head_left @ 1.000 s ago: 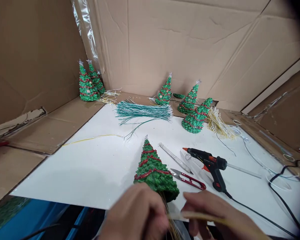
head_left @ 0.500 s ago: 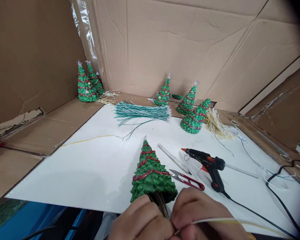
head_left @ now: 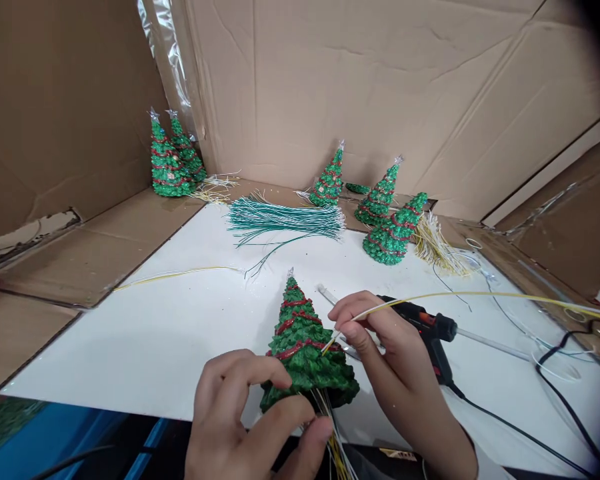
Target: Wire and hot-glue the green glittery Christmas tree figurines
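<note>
A small green artificial Christmas tree (head_left: 300,363) with red garlands lies tilted at the table's front edge, its hollow base toward me. From the base hang thin white and yellow wires (head_left: 336,453). My left hand (head_left: 253,417) is beside the base, index finger lifted off, thumb and another fingertip pinched together next to these wires; what lies between them is hidden. Above the tree's right side, my right hand (head_left: 393,347) pinches a yellow and white wire pair (head_left: 460,293), its short end pointing down at the tree and its long end running off right.
A black hot glue gun (head_left: 433,333) with its cord lies partly behind my right hand. Farther back are a green wire bundle (head_left: 285,220), yellow-white wires (head_left: 440,247) and several decorated trees (head_left: 393,233). Cardboard walls (head_left: 355,80) surround the white board (head_left: 180,333).
My hands have separated: the right rose up and right with the wire pair, uncovering the hanging wires. My left hand's index finger has lifted. The view has shifted slightly.
</note>
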The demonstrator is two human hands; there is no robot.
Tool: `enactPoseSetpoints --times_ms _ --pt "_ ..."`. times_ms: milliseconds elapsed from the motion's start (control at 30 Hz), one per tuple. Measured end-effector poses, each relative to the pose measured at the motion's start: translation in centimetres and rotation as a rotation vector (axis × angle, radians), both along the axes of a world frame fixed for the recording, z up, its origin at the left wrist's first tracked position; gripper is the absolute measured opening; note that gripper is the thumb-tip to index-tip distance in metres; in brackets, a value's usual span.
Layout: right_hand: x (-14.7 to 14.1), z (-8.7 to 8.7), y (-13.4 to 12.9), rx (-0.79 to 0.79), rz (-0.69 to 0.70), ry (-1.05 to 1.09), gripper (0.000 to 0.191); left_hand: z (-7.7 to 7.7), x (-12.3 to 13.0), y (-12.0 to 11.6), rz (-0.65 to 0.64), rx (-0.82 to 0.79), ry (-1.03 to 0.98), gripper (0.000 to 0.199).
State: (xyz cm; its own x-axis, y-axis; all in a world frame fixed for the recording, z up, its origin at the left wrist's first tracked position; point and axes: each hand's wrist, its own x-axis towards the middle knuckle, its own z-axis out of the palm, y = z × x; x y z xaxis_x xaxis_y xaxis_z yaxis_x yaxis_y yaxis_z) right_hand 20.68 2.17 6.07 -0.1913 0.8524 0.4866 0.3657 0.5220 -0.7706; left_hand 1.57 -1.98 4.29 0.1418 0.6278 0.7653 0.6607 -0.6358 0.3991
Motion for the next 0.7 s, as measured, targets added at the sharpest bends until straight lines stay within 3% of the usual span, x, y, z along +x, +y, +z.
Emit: enactPoseSetpoints --times_ms 167,367,533,700 --pt "0.1 0.1 0.2 0.063 0.046 -0.083 0.018 -1.9 0.2 0.4 0.082 0.159 0.141 0.012" --pt "0.5 0.8 0.5 0.040 0.140 -0.162 0.025 -3.5 1.9 0.2 0.223 0.176 0.074 0.009" --pt "0.5 1.5 0.5 0.016 0.182 -0.179 0.025 -3.9 2.7 0.2 0.221 0.139 -0.001 0.011" --pt "0.3 1.9 0.6 -0.037 0.160 -0.209 0.023 -4.2 2.6 0.2 0.207 0.128 0.055 0.012"
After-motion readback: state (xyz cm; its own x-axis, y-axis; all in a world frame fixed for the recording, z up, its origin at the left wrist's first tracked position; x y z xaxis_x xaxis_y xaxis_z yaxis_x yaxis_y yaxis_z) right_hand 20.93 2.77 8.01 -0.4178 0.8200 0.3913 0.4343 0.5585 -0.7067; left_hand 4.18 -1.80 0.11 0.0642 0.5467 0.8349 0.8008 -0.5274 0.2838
